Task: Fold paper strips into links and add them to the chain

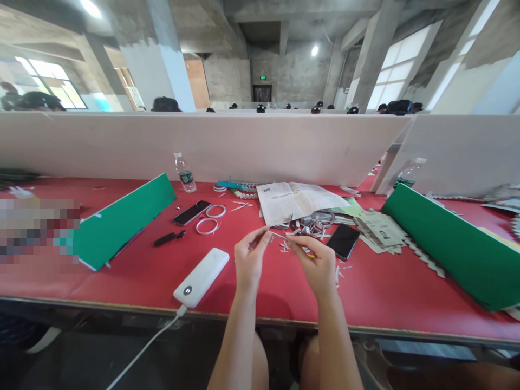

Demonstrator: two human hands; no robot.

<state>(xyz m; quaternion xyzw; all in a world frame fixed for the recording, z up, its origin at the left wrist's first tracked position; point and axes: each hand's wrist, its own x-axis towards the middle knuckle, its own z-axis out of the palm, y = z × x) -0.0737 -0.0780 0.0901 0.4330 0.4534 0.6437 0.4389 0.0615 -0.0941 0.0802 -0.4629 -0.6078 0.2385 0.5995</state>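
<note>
The person's left hand (248, 257) and right hand (319, 262) were raised over the red tabletop (284, 295), each narrowed to a pinch of thumb and fingers. Between them they held a thin, pale, narrow strip (279, 236), one end in each pinch; it was too small to tell its material.

Taking the strip as the centre of the dial, an open printed newspaper sheet (298, 199) lay at twelve o'clock, with a loose heap of small folded grey-and-white pieces (314, 222) at about two. At three o'clock was a black rectangular smartphone (343, 242), and beyond it a spread of pale printed paper slips (379, 228). At eight o'clock lay a white rounded power bank (202, 277), its white cable (148, 346) running off between seven and eight.

Two white rings sat between nine and ten o'clock, near a second dark smartphone (192, 213); a small black elongated object (164, 239) lay at nine. A clear plastic bottle with a green label (186, 176) stood at ten. Long green boards flanked the place at nine (125, 225) and three (455, 249), and a pale, upright partition (227, 146) crossed behind at twelve.
</note>
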